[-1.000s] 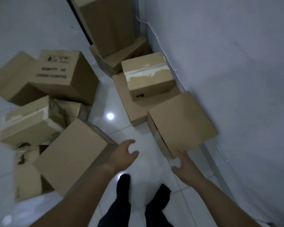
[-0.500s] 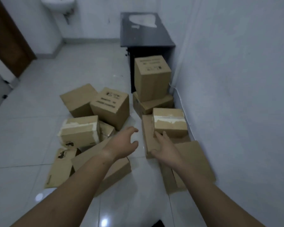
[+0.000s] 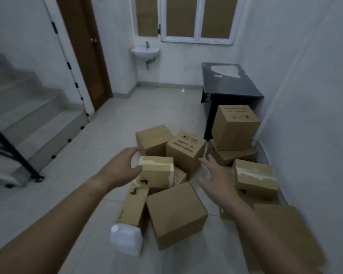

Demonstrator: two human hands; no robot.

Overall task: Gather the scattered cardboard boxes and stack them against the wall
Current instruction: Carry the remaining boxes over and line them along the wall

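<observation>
Tiled floor: closed cardboard boxes

Matt brown cardboard boxes — glossy tiled floor — translucent plastic jug.

— What is borne by the pale grey tiled floor?
— Scattered brown cardboard boxes are seen on it, a white plastic jug beside them, and a black table near the wall.

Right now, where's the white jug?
Head view, lower middle: the white jug stands on the floor at the near end of a long narrow box, left of the plain box.
</observation>
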